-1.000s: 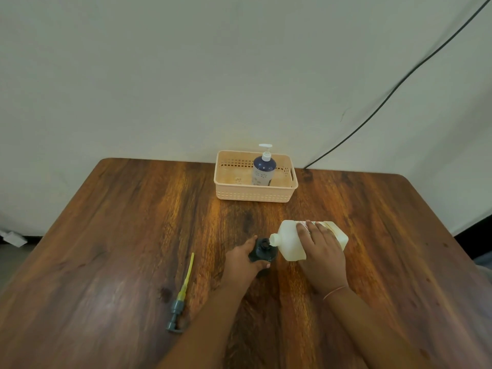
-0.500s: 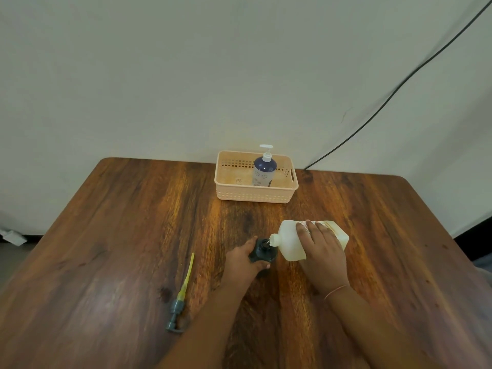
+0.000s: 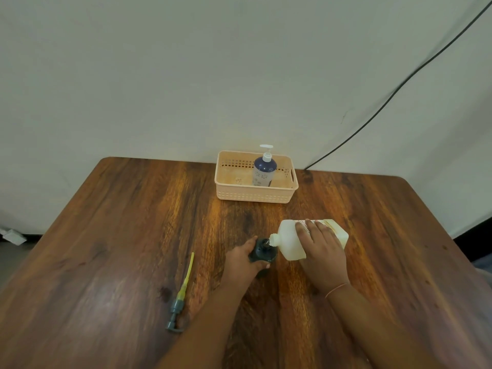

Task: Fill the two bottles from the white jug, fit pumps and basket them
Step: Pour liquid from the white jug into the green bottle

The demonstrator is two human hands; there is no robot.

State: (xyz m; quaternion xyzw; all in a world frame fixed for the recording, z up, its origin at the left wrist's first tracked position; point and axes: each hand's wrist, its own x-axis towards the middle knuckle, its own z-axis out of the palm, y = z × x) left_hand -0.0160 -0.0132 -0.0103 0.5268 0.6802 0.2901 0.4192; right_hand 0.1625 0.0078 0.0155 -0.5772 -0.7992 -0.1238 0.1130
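Observation:
My right hand (image 3: 320,253) grips the white jug (image 3: 288,239), tipped on its side with its spout over the mouth of a small dark bottle (image 3: 262,253). My left hand (image 3: 242,262) is wrapped round that dark bottle, which stands on the table. A grey pump with a yellow tube (image 3: 181,294) lies loose on the table to the left of my left arm. At the back, a peach basket (image 3: 255,194) holds a dark blue bottle with a white pump fitted (image 3: 264,169).
The wooden table (image 3: 106,249) ends at a white wall just behind the basket. A black cable (image 3: 394,94) runs down the wall to the table's back edge on the right.

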